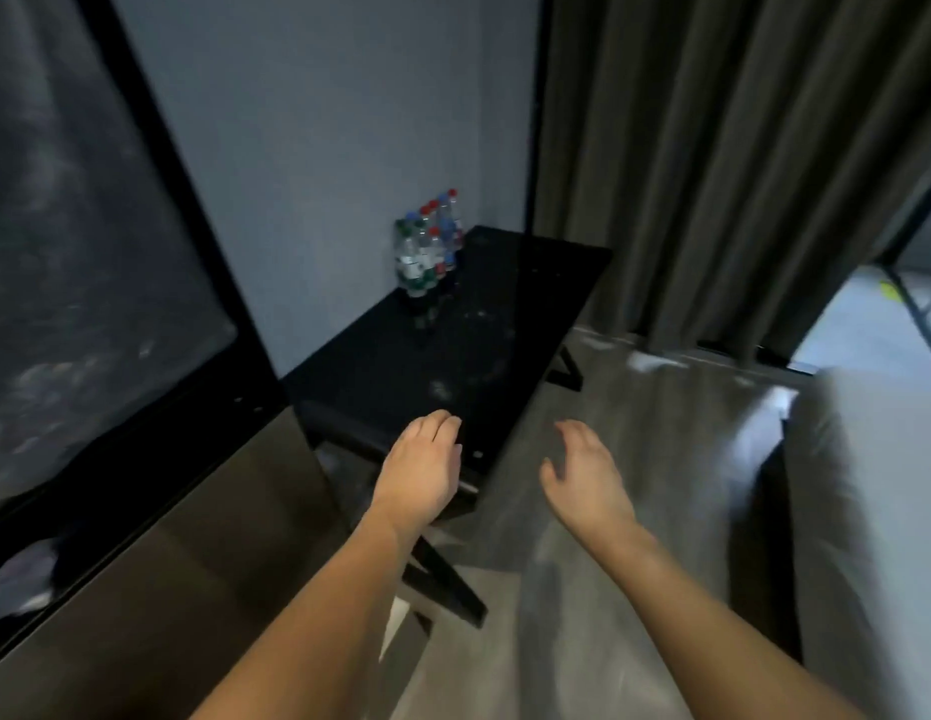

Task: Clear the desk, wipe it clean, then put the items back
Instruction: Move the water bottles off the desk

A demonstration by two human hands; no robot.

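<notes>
Both bare forearms reach forward from the bottom edge, nearest the camera. Beyond them, a large dark panel [89, 262] in a black frame fills the left side, leaning against a grey-blue wall [318, 148]. Grey curtains [739, 163] hang in heavy folds on the right, down to a glossy grey floor [609, 537]. At the right edge lies the pale corner of a bed [868, 485], blurred.

Between panel and curtains stands the black desk [479, 330], its long top running away toward the wall corner, with angled black legs below. Pale dusty smears show on its surface.

A cluster of plastic bottles [427, 246] stands upright at the far left end of the desk, against the wall, with red, blue and green caps; they are packed close together, and their count is hard to tell.

The left hand [422, 459] hovers over the near end of the desk, palm down, fingers relaxed and together, holding nothing. The right hand [583, 470] hangs over the floor just beside the desk, fingers loosely spread, also holding nothing.
</notes>
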